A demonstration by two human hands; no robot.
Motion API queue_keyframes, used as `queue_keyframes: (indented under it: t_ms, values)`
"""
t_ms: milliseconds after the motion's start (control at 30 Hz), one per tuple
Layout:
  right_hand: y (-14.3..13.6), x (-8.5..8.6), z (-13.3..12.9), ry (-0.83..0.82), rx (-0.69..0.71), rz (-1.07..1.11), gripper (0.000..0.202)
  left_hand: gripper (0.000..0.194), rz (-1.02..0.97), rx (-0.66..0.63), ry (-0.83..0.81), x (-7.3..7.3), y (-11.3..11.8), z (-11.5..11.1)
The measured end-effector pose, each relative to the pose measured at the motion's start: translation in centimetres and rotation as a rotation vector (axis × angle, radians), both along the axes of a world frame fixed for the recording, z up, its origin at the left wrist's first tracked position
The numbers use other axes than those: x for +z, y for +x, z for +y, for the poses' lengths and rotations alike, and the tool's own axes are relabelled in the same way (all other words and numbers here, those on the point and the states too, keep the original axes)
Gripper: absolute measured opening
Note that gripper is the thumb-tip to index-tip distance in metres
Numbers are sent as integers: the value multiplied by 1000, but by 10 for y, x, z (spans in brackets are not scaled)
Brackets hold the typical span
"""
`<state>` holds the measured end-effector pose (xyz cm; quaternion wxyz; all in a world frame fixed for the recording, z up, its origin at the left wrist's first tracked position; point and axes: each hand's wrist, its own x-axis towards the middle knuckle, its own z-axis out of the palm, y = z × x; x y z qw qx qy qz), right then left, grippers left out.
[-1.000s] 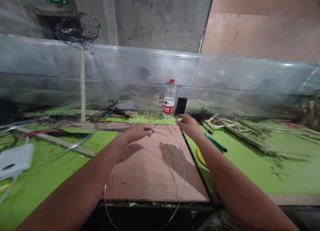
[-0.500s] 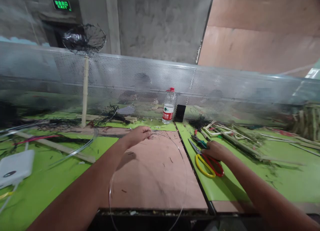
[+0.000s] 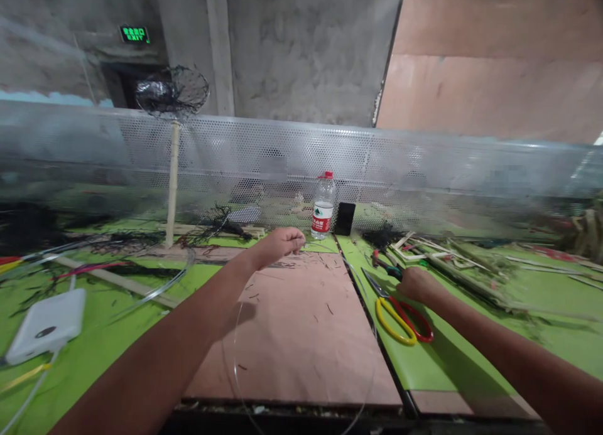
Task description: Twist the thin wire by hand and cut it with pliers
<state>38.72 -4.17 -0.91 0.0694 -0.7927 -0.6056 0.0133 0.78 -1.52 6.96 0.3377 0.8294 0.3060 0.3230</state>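
Note:
My left hand [image 3: 285, 240] is closed in a pinch over the far part of the wooden board [image 3: 301, 334]. From its fingertips a thin, clear wire loop [image 3: 235, 353] curves down over the board and past its near edge. My right hand [image 3: 419, 284] is closed around the teal handles of a pair of pliers [image 3: 391, 269], just above the green table top; the fingers partly hide the handles. Scissors [image 3: 396, 322] with one yellow and one red handle lie right beside that hand, blades pointing away from me.
A water bottle [image 3: 323, 212] and a black phone [image 3: 345, 218] stand before the perforated metal screen [image 3: 226, 152]. A netted hoop on a bamboo pole [image 3: 173, 184] rises at left. Cut strips [image 3: 466, 272] litter the right; a white device [image 3: 47, 325] lies left.
The view has shifted slightly. My left hand has moved a little right and up, carrying the clear wire loop. My right hand remains at the pliers.

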Motion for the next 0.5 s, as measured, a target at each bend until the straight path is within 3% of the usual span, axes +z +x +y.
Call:
queue_keyframes:
  t_ms: [133, 233, 367, 500]
  values:
    - [-4, 20, -9, 288, -14, 462, 28, 26, -246, -81, -221, 1, 3, 8]
    - [-34, 40, -20, 480, 185, 710, 35, 23, -373, -129, -358, -5, 8, 10]
    - [-87, 50, -22, 268, 211, 613, 45, 19, -488, -90, -472, -16, 9, 11]
    - [-126, 31, -7, 114, 330, 555, 48, 19, -575, -72, -542, -26, 4, 14]
